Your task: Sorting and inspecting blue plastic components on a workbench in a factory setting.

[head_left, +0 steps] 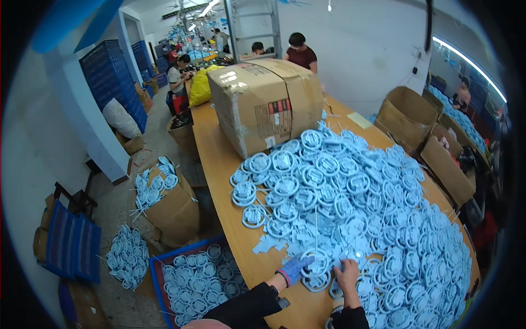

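I see the left hand (295, 268), in a blue knitted glove with a pink cuff, lying on the near edge of a large heap of pale blue round plastic ring parts (356, 208). Its fingers close around one pale blue plastic ring (315, 263) at the heap's front edge, with another ring just below it on the long wooden surface (219, 159). The right hand (347, 274) is bare and lies flat on the heap just beside the left, fingers spread and pressed onto the parts; I cannot tell whether it grips any single piece. Both dark sleeves enter from the lower edge.

The heap covers most of the near and right part of the surface. Behind it stands a big taped brown cardboard box (263, 104), touching the heap's far edge. A yellow sack (200, 85) lies beyond the box.

On the floor to the left, a blue crate (197, 274) holds more of the same ring parts, an open carton (167, 197) beside it is filled with them, and a loose pile (127, 256) lies nearby. Open empty-looking cartons (422, 131) stand to the right of the surface. Other people (300, 52) work at the far end.
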`<state>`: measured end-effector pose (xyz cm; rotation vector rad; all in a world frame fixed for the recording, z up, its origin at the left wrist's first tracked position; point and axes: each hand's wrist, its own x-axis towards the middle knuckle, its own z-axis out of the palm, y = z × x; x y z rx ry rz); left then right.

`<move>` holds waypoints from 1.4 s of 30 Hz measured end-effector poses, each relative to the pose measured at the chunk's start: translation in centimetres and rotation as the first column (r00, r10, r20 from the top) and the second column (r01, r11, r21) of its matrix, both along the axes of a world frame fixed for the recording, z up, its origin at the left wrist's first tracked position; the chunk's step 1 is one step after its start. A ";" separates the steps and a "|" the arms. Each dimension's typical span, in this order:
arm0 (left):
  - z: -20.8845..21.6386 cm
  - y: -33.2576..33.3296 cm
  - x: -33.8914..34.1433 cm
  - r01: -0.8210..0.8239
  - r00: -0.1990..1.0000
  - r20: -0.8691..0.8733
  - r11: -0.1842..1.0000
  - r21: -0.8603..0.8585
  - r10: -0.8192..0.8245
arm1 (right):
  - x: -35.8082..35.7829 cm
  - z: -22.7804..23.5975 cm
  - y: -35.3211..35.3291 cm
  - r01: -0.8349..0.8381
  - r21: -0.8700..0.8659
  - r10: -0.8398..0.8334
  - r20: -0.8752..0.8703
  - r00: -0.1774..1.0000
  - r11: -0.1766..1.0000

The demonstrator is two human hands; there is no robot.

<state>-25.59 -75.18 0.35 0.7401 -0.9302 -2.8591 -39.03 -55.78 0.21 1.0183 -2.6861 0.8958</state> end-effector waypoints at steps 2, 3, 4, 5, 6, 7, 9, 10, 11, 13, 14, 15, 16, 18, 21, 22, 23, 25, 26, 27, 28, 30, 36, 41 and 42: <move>2.0 0.7 -0.9 0.023 0.993 0.121 0.994 -0.105 -0.010 | -0.9 -2.5 1.3 0.056 0.036 -0.057 0.033 0.998 0.998; 1.4 0.3 -1.1 -0.020 1.000 0.012 0.996 -0.089 0.022 | -1.2 -1.8 1.0 0.043 -0.018 -0.043 0.014 0.999 0.999; 0.6 0.4 -1.2 -0.051 0.996 -0.082 0.997 -0.054 0.047 | -1.6 -1.3 0.4 0.043 -0.176 -0.043 0.001 0.999 0.983; 2.4 0.2 -1.4 -0.018 0.997 -0.076 0.996 -0.082 0.012 | -1.6 0.3 0.0 0.061 -0.221 -0.023 0.174 0.984 0.973; -0.1 -1.7 -0.6 -0.022 0.999 -0.029 0.996 -0.091 0.019 | -0.3 3.8 -2.7 0.020 -0.329 0.106 0.358 0.928 0.944; 2.1 -1.4 -0.8 0.022 0.999 0.040 0.978 -0.209 -0.014 | 0.1 6.1 -2.8 -0.028 -0.341 0.207 0.501 0.840 0.940; 5.2 -0.9 -1.1 0.099 0.995 0.034 0.945 -0.311 -0.093 | 1.7 9.9 -2.9 -0.187 -0.349 0.368 0.576 0.730 0.918; 3.9 -0.8 -1.3 0.059 0.998 -0.024 0.990 -0.128 -0.063 | 2.3 10.0 -3.0 -0.222 -0.343 0.397 0.620 0.677 0.913; 3.7 -0.1 -1.5 0.102 0.994 -0.016 0.989 -0.106 -0.105 | 2.6 9.7 -2.4 -0.179 -0.325 0.355 0.634 0.687 0.928; 3.6 1.2 -1.8 0.097 0.995 -0.016 0.994 -0.045 -0.098 | 3.1 9.0 -1.2 -0.238 -0.223 0.323 0.530 0.784 0.945; 3.9 1.8 -1.7 0.138 0.989 -0.045 0.986 -0.093 -0.142 | 3.4 8.8 -0.7 -0.220 -0.215 0.303 0.533 0.790 0.952; 3.6 2.4 -1.9 0.153 0.986 -0.048 0.984 -0.086 -0.158 | 3.6 8.8 -0.2 -0.151 -0.218 0.248 0.545 0.801 0.964; 3.3 2.8 -1.6 0.172 0.981 -0.050 0.964 -0.202 -0.186 | 4.2 8.8 0.0 -0.090 -0.224 0.204 0.559 0.804 0.970; 3.1 3.3 -1.4 0.189 0.975 -0.050 0.929 -0.317 -0.215 | 4.9 9.1 0.2 -0.018 -0.240 0.152 0.552 0.820 0.971; 3.4 3.9 -1.3 0.138 0.984 -0.062 0.926 -0.352 -0.170 | 5.9 8.9 -0.1 0.153 -0.276 -0.006 0.469 0.883 0.949; 3.4 3.8 -1.3 0.132 0.987 -0.058 0.955 -0.266 -0.153 | 6.0 8.6 -0.1 0.240 -0.308 -0.109 0.389 0.915 0.921; 3.6 3.9 -1.4 0.130 0.988 -0.057 0.976 -0.176 -0.142 | 5.9 7.7 0.1 0.245 -0.308 -0.114 0.387 0.915 0.919; 4.1 4.8 -1.4 0.103 0.994 -0.011 0.976 -0.193 -0.107 | 5.6 5.9 0.3 0.447 -0.403 0.162 0.859 0.485 0.799; 4.3 5.1 -1.5 0.072 0.997 0.037 0.975 -0.212 -0.066 | 5.9 6.0 0.7 0.487 -0.378 0.196 0.903 0.383 0.787; 4.6 5.2 -1.7 0.078 0.997 0.036 0.975 -0.210 -0.072 | 6.1 6.0 0.9 0.492 -0.376 0.192 0.903 0.385 0.785; 4.8 5.3 -1.9 0.079 0.996 0.046 0.976 -0.202 -0.071 | 6.3 6.0 1.1 0.534 -0.415 0.248 0.900 0.358 0.736; 4.2 5.7 -2.2 0.093 0.995 0.053 0.978 -0.187 -0.084 | 6.8 5.8 1.7 0.584 -0.445 0.294 0.894 0.339 0.679; 2.0 7.6 -3.2 0.270 0.962 0.121 0.781 -0.564 -0.246 | 7.7 4.7 3.9 0.638 -0.403 0.167 0.902 0.398 0.657; 1.3 9.1 -2.2 0.290 0.949 0.135 0.618 -0.731 -0.286 | 7.2 3.7 10.3 0.748 -0.415 -0.075 0.849 0.523 0.517; 3.2 8.6 -2.0 0.317 0.934 0.232 0.333 -0.888 -0.272 | 6.1 3.6 13.2 0.770 -0.567 0.044 0.812 0.581 0.292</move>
